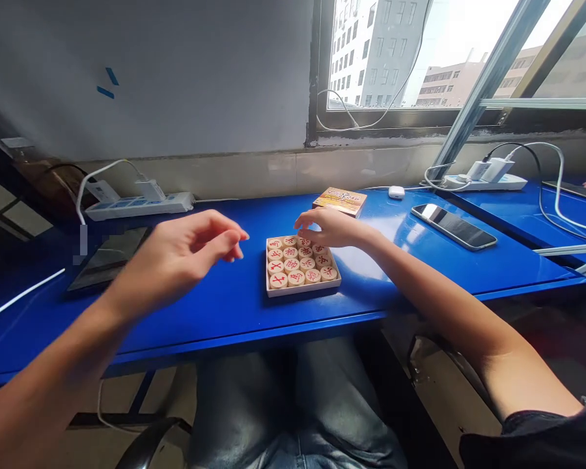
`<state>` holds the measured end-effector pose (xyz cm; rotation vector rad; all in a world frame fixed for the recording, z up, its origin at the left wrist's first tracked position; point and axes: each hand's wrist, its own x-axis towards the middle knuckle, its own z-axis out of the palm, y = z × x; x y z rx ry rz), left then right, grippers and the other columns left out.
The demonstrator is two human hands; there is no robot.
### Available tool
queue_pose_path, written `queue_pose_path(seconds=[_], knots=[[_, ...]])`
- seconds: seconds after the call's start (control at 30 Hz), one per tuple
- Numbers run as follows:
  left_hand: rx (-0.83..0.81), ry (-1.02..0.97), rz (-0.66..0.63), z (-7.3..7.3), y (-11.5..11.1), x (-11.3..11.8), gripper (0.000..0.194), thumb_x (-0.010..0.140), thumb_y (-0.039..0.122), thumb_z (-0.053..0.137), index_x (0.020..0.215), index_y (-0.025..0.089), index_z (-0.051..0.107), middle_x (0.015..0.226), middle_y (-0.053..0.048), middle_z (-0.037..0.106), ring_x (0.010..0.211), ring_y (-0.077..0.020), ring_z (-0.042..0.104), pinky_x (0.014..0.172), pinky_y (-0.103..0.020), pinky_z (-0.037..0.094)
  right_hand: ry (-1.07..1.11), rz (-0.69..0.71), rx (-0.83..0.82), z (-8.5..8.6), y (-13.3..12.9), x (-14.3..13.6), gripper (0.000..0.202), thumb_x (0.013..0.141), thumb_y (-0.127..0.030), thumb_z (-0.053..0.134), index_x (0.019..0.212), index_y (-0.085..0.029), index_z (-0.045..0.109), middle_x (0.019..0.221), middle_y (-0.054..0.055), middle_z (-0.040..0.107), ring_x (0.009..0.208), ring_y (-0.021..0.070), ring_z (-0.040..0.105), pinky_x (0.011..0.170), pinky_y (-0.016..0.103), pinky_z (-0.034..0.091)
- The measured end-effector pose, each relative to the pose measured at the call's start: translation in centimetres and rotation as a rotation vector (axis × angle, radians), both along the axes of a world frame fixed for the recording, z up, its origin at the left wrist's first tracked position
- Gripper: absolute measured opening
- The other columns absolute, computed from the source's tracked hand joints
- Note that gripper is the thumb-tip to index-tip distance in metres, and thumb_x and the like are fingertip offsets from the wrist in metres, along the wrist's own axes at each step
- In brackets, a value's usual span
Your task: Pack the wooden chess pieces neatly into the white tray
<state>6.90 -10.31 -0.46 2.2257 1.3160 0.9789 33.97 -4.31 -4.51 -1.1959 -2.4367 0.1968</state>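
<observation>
Right hand (329, 228): head view, fingers curled down onto the far row of pieces (300, 260) in the tray (303, 290), touching the discs at the back edge; whether a disc is pinched cannot be told. Left hand (185, 251): raised above the table (215, 306), fingers loosely together, holding nothing, left of the tray and apart from it. Tray: square, no long axis, centred before the person, filled with round discs marked in red. Right hand is the nearer. Lid (340, 200): just beyond the tray. Phone (454, 226): to the right, well apart.
</observation>
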Motion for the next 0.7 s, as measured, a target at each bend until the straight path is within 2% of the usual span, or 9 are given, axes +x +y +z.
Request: queue_pose_path(seconds=[0.07, 0.17, 0.23, 0.3, 0.4, 0.47, 0.5, 0.6, 0.7], knots=[[0.019, 0.02, -0.049, -1.5, 3.7, 1.9, 0.032, 0.085, 0.047, 0.055, 0.091, 0.017, 0.064, 0.081, -0.003, 0.068, 0.075, -0.0178, 0.062, 0.069, -0.028, 0.048, -0.056, -0.035, -0.06, -0.2, 0.0, 0.1, 0.023, 0.087, -0.028, 0.054, 0.103, -0.017, 0.067, 0.093, 0.007, 0.069, 0.078, 0.0163, 0.061, 0.067, 0.025, 0.042], [0.038, 0.008, -0.104, -4.1, 9.3, 4.5, 0.034, 0.086, 0.048, 0.051, 0.091, 0.016, 0.063, 0.089, -0.005, 0.069, 0.083, -0.02, 0.064, 0.077, -0.03, 0.049, -0.07, -0.048, -0.099, -0.5, 0.3, 0.2, 0.022, 0.088, -0.026, 0.051, 0.1, -0.017, 0.066, 0.085, 0.005, 0.069, 0.07, 0.0143, 0.059, 0.063, 0.024, 0.041], [-0.005, -0.034, -0.164, -5.4, 11.2, 5.3, 0.039, 0.088, 0.051, 0.045, 0.093, 0.016, 0.062, 0.091, -0.007, 0.069, 0.085, -0.0202, 0.064, 0.079, -0.031, 0.049, 0.013, -0.089, -0.04, -0.8, 1.0, 0.6, 0.022, 0.088, -0.025, 0.05, 0.103, -0.016, 0.064, 0.084, 0.005, 0.067, 0.073, 0.0151, 0.059, 0.067, 0.026, 0.042], [-0.04, -0.012, -0.207, -6.1, 11.2, 5.2, 0.047, 0.09, 0.057, 0.039, 0.1, 0.017, 0.061, 0.093, -0.007, 0.068, 0.089, -0.0211, 0.063, 0.082, -0.032, 0.048, 0.131, -0.201, 0.105, -1.2, 2.2, 1.7, 0.026, 0.088, -0.028, 0.049, 0.108, -0.016, 0.061, 0.091, 0.007, 0.066, 0.084, 0.0182, 0.059, 0.077, 0.03, 0.044], [-0.04, 0.118, -0.259, -5.8, 9.2, 4.3, 0.054, 0.092, 0.062, 0.033, 0.115, 0.019, 0.057, 0.103, -0.008, 0.067, 0.096, -0.023, 0.061, 0.084, -0.034, 0.047, 0.178, -0.452, 0.256, -2.0, 4.0, 4.7, 0.045, 0.085, -0.037, 0.053, 0.124, -0.015, 0.052, 0.118, 0.014, 0.056, 0.113, 0.0269, 0.049, 0.095, 0.039, 0.039], [0.002, 0.223, -0.305, -5.1, 7.7, 4.3, 0.056, 0.092, 0.062, 0.033, 0.122, 0.019, 0.053, 0.111, -0.009, 0.064, 0.099, -0.0243, 0.06, 0.086, -0.035, 0.046, 0.071, -0.583, 0.164, -2.7, 4.8, 6.8, 0.075, 0.075, -0.051, 0.063, 0.137, -0.014, 0.041, 0.133, 0.018, 0.045, 0.124, 0.0345, 0.038, 0.1, 0.047, 0.034], [0.025, 0.254, -0.329, -4.9, 7.1, 4.4, 0.057, 0.092, 0.062, 0.032, 0.124, 0.018, 0.052, 0.114, -0.009, 0.063, 0.101, -0.0246, 0.06, 0.087, -0.035, 0.045, 0.013, -0.626, 0.086, -2.9, 5.0, 7.6, 0.081, 0.071, -0.056, 0.065, 0.137, -0.015, 0.04, 0.135, 0.019, 0.041, 0.127, 0.0372, 0.034, 0.101, 0.05, 0.033], [0.053, 0.299, -0.389, -4.5, 6.0, 5.3, 0.06, 0.094, 0.061, 0.026, 0.131, 0.018, 0.046, 0.117, -0.01, 0.061, 0.105, -0.0247, 0.057, 0.091, -0.036, 0.043, -0.117, -0.647, -0.107, -2.7, 5.1, 8.9, 0.08, 0.065, -0.072, 0.061, 0.125, -0.02, 0.053, 0.125, 0.019, 0.047, 0.121, 0.04, 0.039, 0.096, 0.053, 0.036], [0.059, 0.321, -0.402, -4.8, 5.6, 5.8, 0.064, 0.094, 0.061, 0.021, 0.135, 0.017, 0.042, 0.118, -0.01, 0.06, 0.108, -0.0253, 0.055, 0.094, -0.038, 0.042, -0.102, -0.66, -0.185, -2.1, 4.8, 8.6, 0.078, 0.061, -0.079, 0.057, 0.113, -0.02, 0.059, 0.113, 0.017, 0.049, 0.103, 0.0356, 0.052, 0.086, 0.049, 0.044]])
